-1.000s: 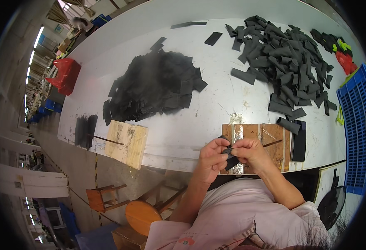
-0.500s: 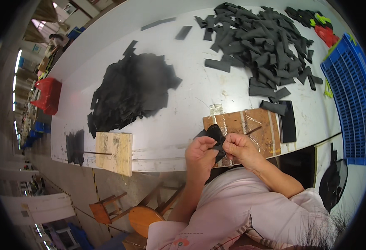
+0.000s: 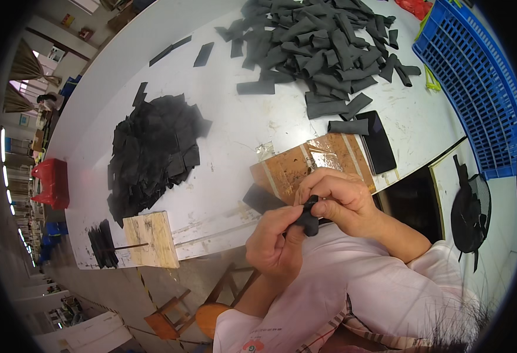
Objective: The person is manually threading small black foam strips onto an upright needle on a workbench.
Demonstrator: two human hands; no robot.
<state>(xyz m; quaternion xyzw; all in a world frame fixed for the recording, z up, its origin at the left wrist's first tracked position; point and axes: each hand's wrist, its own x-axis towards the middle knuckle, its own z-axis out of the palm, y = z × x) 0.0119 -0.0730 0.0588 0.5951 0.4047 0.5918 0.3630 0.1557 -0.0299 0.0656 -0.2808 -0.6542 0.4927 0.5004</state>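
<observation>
My left hand (image 3: 275, 242) and my right hand (image 3: 342, 202) meet at the table's near edge, both closed on a small black fabric piece (image 3: 310, 225). Its cloth is bunched between thumbs and fingertips, and part of it is hidden by the fingers. Beside the left fingers, a flat dark fabric piece (image 3: 261, 197) lies at the edge of a brown board (image 3: 285, 169). The board, banded with clear tape, lies partly behind the right hand. Right of the board is a dark phone-like slab (image 3: 381, 150), with a folded grey-black fabric tube (image 3: 348, 127) over its upper end.
Grey-black fabric tubes (image 3: 323, 53) heap at the far right; flat black pieces (image 3: 152, 153) pile at left. A pale wooden block (image 3: 158, 241) with a thin rod stands near dark strips (image 3: 101, 242). A blue crate (image 3: 476, 88) borders the right; wooden stools (image 3: 167, 316) stand below.
The whole view has shifted, moving the table contents left in the picture. Both hands have turned around the fabric piece, which is now bunched smaller. The rod on the brown board is now hidden.
</observation>
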